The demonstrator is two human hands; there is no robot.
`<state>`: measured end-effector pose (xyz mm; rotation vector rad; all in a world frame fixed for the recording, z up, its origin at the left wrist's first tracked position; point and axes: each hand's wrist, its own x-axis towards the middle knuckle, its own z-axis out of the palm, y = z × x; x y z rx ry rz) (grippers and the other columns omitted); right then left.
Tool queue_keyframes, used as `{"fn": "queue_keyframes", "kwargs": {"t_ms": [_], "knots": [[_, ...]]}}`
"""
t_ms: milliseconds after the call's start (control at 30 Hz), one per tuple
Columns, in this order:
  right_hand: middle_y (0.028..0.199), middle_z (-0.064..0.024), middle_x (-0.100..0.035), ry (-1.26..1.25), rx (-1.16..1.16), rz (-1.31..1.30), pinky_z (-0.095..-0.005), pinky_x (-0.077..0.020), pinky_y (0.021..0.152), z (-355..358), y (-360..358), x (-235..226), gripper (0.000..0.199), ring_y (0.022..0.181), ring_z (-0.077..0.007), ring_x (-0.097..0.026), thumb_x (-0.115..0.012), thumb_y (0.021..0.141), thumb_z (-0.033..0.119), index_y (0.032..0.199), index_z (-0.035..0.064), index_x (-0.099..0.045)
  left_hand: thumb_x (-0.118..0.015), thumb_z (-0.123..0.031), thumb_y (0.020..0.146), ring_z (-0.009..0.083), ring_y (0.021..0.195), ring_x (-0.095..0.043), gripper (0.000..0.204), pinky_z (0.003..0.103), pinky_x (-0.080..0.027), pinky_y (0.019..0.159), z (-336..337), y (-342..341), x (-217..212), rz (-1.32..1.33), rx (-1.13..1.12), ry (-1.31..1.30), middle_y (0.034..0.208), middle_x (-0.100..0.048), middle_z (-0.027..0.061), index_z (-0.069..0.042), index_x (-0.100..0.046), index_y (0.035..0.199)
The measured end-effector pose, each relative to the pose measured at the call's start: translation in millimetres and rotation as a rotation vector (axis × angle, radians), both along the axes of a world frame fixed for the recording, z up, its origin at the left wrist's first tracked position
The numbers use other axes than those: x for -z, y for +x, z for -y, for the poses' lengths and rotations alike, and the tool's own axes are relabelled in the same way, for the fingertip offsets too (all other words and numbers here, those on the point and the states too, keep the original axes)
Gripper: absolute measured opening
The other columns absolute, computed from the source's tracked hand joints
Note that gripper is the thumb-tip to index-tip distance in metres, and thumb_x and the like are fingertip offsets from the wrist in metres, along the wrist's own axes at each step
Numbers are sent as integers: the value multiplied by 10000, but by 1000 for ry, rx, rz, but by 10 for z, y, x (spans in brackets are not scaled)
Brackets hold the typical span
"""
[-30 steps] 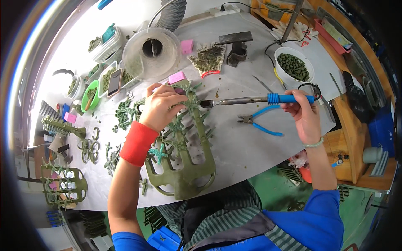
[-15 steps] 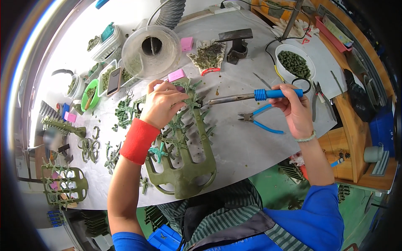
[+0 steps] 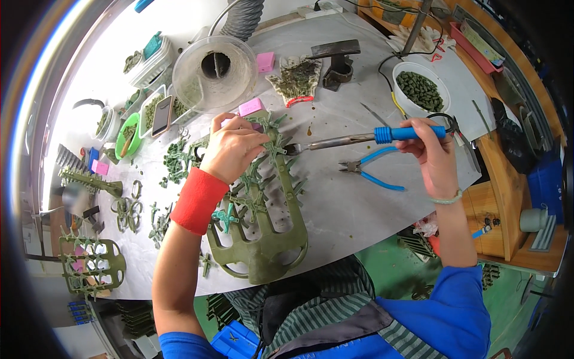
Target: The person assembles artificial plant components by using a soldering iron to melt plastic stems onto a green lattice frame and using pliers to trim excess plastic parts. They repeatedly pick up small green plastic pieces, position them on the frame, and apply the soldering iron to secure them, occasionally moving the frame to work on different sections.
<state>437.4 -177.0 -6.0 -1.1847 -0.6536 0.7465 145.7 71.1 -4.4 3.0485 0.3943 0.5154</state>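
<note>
A dark olive-green frame (image 3: 260, 254), with long parallel bars and many small branched green pieces stuck along them, lies on the table before me. My left hand (image 3: 230, 149), with a red wristband, is over its upper left part. Its fingertips are pinched on a small green branched piece (image 3: 275, 143) at the far bar. My right hand (image 3: 430, 149) is closed round the blue handle of a soldering iron (image 3: 341, 142). The iron's flat, wide tip is just right of the pinched piece; whether they touch I cannot tell. A paler green branched piece (image 3: 226, 218) sits on the frame's left side.
Blue-handled cutters (image 3: 371, 170) lie under the iron. Behind are a clear round hood (image 3: 191, 75) on a grey hose, a stained glove (image 3: 298, 81) and a white bowl of green pieces (image 3: 421, 88). Loose green pieces (image 3: 175, 161) and a phone (image 3: 162, 115) are at left.
My right hand and the soldering iron have moved right, drawing the tip slightly back from the pinched piece. My left hand has stayed nearly still.
</note>
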Motion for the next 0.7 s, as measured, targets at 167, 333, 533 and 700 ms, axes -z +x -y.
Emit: {"fn": "queue_keyframes", "kwargs": {"t_ms": [167,333,533,700], "knots": [[947,-109,-713,-1,56,-7,-296,-578,710,216,132,32,230,753,-175,-702,-628,976,203,1053,-6,-689,-782,-157,741,192,1032,-605,285,459,-344,1056,57,31,-72,-100,-62,-32,944,-702,-9,-175,-751,1023],[953,-70,-703,-107,227,-29,-279,-550,702,328,209,96,186,722,-144,-675,-633,975,194,1046,31,-688,-742,-106,803,240,1065,-588,275,420,-380,1021,73,-340,-330,23,-89,-69,1024,-691,22,-131,-698,1073],[934,-35,-687,-73,193,-62,-254,-538,701,431,271,151,184,699,-114,-638,-662,957,215,1021,44,-683,-683,-137,932,143,920,-640,171,303,-492,876,-108,-1795,-291,380,-680,-450,934,-711,63,-3,-689,1038],[923,-26,-673,-65,191,-53,-224,-509,711,472,227,96,207,710,-100,-613,-651,968,231,1021,33,-677,-689,-63,876,217,843,-653,116,333,-512,819,16,-2547,432,19,-846,-324,914,-675,97,-43,-693,990]]}}
